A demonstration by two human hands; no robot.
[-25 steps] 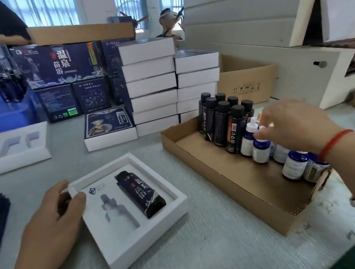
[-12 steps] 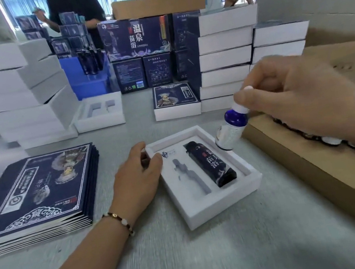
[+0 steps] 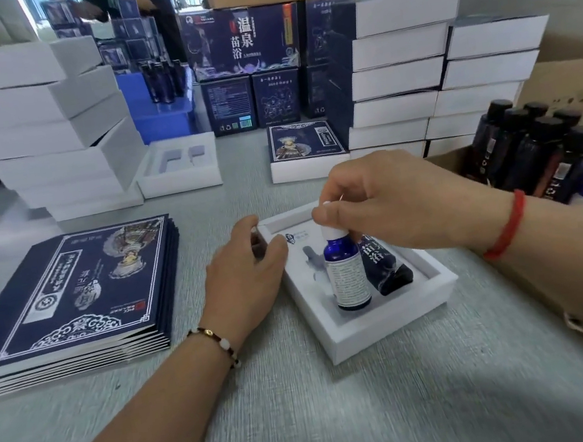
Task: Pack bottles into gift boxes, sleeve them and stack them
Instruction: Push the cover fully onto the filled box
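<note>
Our right hand pinches the white cap of a small blue glass dropper bottle, thumb and fingertips closed on it, and holds the bottle upright over the left recess of the open white gift box with a foam insert. Its base sits low in the box, though we cannot tell whether it touches the foam. In the recess just beside it, on the right, lies a dark navy bottle with white Chinese characters, tilted along its slot. Our left hand rests on the box's left rim — fingers loosely curved against the edge, thumb near the far corner.

To the left on the grey table lies a stack of flat navy printed sleeves. On the right, a brown cardboard tray holds black-capped dark bottles. Behind stand 2 stacks of closed white boxes.
</note>
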